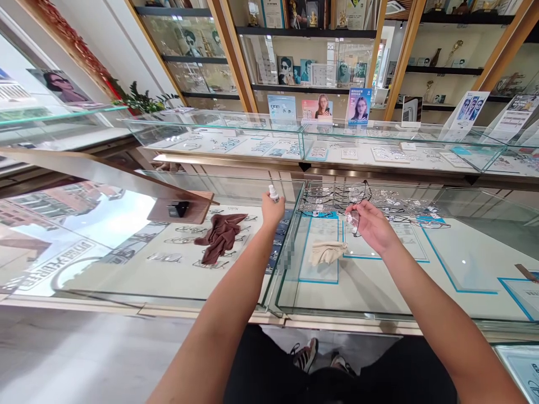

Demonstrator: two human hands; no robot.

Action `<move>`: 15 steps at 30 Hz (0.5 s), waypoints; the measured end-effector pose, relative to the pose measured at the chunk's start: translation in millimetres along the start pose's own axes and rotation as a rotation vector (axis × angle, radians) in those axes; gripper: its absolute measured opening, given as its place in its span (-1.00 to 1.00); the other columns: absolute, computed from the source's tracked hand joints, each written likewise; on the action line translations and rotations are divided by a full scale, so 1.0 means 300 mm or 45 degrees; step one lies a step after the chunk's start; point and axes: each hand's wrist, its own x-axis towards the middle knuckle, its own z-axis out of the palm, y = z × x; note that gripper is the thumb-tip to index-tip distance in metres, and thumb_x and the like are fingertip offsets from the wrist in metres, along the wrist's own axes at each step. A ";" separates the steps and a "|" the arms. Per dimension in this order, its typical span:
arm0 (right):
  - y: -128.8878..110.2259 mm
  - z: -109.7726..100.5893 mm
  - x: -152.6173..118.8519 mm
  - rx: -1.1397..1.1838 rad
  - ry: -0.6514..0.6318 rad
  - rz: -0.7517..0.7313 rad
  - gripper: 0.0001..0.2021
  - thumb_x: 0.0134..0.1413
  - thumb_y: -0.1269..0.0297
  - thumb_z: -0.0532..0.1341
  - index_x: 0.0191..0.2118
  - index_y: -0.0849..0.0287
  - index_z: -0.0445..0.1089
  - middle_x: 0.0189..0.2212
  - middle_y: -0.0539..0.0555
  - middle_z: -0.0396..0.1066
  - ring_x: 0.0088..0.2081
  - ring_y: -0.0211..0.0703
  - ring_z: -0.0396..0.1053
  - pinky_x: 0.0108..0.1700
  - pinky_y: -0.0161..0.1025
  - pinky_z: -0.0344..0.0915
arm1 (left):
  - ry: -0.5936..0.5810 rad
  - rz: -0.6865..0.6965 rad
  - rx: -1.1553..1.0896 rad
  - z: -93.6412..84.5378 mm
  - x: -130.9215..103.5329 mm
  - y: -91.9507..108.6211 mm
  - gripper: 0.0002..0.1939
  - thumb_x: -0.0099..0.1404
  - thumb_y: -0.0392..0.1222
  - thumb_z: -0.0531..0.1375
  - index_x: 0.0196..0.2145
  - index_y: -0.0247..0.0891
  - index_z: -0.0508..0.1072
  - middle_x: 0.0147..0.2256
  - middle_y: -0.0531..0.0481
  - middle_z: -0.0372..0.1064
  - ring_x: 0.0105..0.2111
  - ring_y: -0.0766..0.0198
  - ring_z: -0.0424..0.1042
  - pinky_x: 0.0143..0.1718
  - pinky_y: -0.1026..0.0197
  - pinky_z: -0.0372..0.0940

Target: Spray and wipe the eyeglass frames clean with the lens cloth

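My left hand (273, 211) is closed round a small white spray bottle (273, 192), its nozzle end pointing up above the glass counter. In my right hand (373, 224) a pair of eyeglasses (357, 224) is pinched by the fingers, with the frame partly hidden behind them. A cream cloth (327, 253) lies crumpled on the counter, left of and below my right hand. To the left of my left arm a brown cloth (222, 234) rests bunched up. Several eyeglasses (322, 196) are lined up in a row beyond my right hand.
The glass counter (379, 292) has metal-edged seams and a join between two cases. A wooden-framed mirror (181, 207) stands at the left. Behind runs another glass display case (236, 140) with poster cards (359, 106) on top. Shelves rise at the back.
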 end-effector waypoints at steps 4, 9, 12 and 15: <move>-0.006 0.004 -0.001 -0.017 -0.002 -0.010 -0.59 -0.16 0.03 0.60 -0.40 0.06 0.39 -0.31 -0.03 0.56 -0.20 -0.20 0.47 -0.12 -0.23 0.36 | 0.278 0.097 -0.063 -0.036 -0.047 0.078 -0.60 0.28 -0.28 0.24 -0.02 -0.19 0.15 0.13 -0.31 0.22 0.20 -0.07 0.27 0.24 -0.17 0.11; -0.016 0.013 -0.003 0.005 -0.001 -0.010 -0.57 -0.20 0.03 0.62 -0.40 0.06 0.39 -0.33 -0.05 0.55 -0.25 -0.25 0.45 -0.17 -0.28 0.34 | 0.257 0.477 -0.096 -0.079 -0.147 0.200 -0.83 0.30 -0.33 0.15 -0.17 -0.20 0.25 -0.04 -0.17 0.33 0.04 0.12 0.31 0.17 0.01 0.16; -0.019 0.016 -0.004 -0.026 0.002 -0.020 -0.58 -0.16 0.03 0.60 -0.39 0.05 0.37 -0.33 -0.06 0.55 -0.27 -0.25 0.45 -0.17 -0.28 0.35 | -0.341 0.725 -0.015 -0.085 -0.237 0.245 -0.75 0.32 -0.16 0.20 -0.49 -0.18 0.25 -0.47 0.06 0.24 -0.39 0.28 0.26 -0.25 0.18 0.21; -0.021 0.018 -0.005 -0.041 0.016 -0.019 -0.57 -0.17 0.03 0.59 -0.40 0.05 0.36 -0.33 -0.05 0.54 -0.27 -0.24 0.44 -0.18 -0.27 0.35 | -1.178 1.006 0.353 -0.082 -0.339 0.265 -0.55 0.36 -0.02 0.17 -0.62 -0.20 0.16 -0.62 0.13 0.05 -0.54 0.34 0.05 -0.43 0.18 -0.01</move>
